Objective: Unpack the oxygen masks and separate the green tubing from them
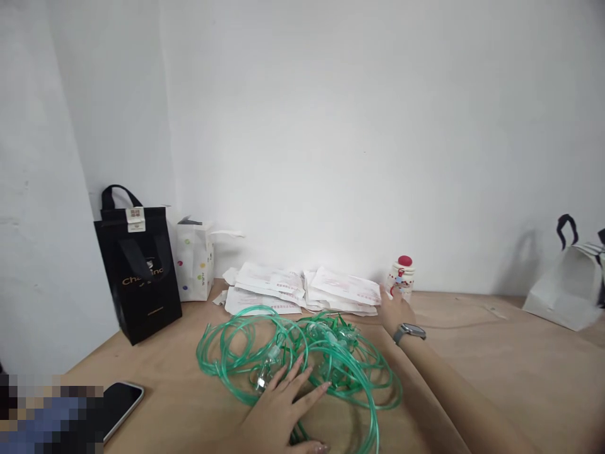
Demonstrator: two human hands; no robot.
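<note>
A loose heap of green clear tubing (373,410) lies on the table in front of me, with clear plastic mask-like pieces (269,369) and green straps among the coils. My left hand (278,403) rests over the near side of the heap, fingers spread. Farther off, my right hand (396,310), with a watch on its wrist, reaches to the right end of the white printed packets (345,290). Its fingers are partly apart, just in front of a white bottle with a red top (401,274). Whether it touches the packets or bottle, I cannot tell.
A second pile of packets (265,284) lies by the wall. At the left stand a black paper bag (142,277) and a dotted white bag (195,265). A phone (123,403) lies front left. A white bag (562,296) stands far right on the table (482,353).
</note>
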